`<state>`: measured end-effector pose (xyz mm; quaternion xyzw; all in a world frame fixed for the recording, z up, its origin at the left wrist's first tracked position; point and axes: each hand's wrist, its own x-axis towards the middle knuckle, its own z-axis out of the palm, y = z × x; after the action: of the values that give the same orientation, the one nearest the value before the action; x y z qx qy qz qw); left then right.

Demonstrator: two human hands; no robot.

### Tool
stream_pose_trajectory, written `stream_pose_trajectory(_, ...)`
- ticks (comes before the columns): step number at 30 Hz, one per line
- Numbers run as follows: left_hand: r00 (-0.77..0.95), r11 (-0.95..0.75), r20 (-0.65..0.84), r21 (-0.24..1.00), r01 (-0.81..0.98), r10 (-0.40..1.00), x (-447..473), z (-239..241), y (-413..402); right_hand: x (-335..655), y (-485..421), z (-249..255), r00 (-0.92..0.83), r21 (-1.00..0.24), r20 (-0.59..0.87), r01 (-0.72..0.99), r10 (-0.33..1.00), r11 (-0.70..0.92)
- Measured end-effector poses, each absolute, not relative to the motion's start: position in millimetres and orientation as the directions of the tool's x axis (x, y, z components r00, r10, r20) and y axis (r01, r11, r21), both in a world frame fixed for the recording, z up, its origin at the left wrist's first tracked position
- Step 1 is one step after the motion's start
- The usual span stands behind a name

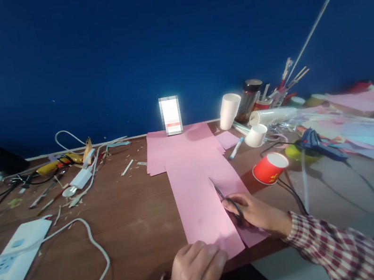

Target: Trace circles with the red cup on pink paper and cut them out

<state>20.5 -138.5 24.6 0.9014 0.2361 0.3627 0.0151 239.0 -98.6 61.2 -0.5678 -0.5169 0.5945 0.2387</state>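
Blue wall (87, 56), brown table (133, 230): remotely, I see the right hand (256, 212) gripping scissors (219, 191), the left hand (196, 272) on pink paper (195, 191) at the near edge, hold unclear; seemingly cut partway, far end uncut.

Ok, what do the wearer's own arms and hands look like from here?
The left hand and right hand are gloveless. Both sleeves are checked in dark red and white; the right cuff is gathered at the wrist.
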Motion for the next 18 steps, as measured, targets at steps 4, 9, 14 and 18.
stream_pose_trajectory(4,0.619,-0.884,0.649,0.201,0.422,0.443,21.1,24.8,-138.3,239.8,-98.7,62.4,-0.226,-0.891,-0.406,0.311,0.885,-0.33)
stream_pose_trajectory(9,0.623,-0.881,0.638,0.213,0.422,0.453,20.3,21.8,-138.8,240.3,-99.0,61.8,-0.199,-0.899,-0.379,0.313,0.904,-0.308)
stream_pose_trajectory(14,0.635,-0.888,0.633,0.209,0.41,0.443,19.2,21.0,-138.7,243.2,-100.5,57.4,-0.202,-0.879,-0.424,0.328,0.883,-0.347)
stream_pose_trajectory(18,0.644,-0.895,0.635,0.196,0.4,0.426,19.2,23.2,-137.8,244.8,-99.3,52.4,-0.138,-0.854,-0.467,0.328,0.873,-0.405)
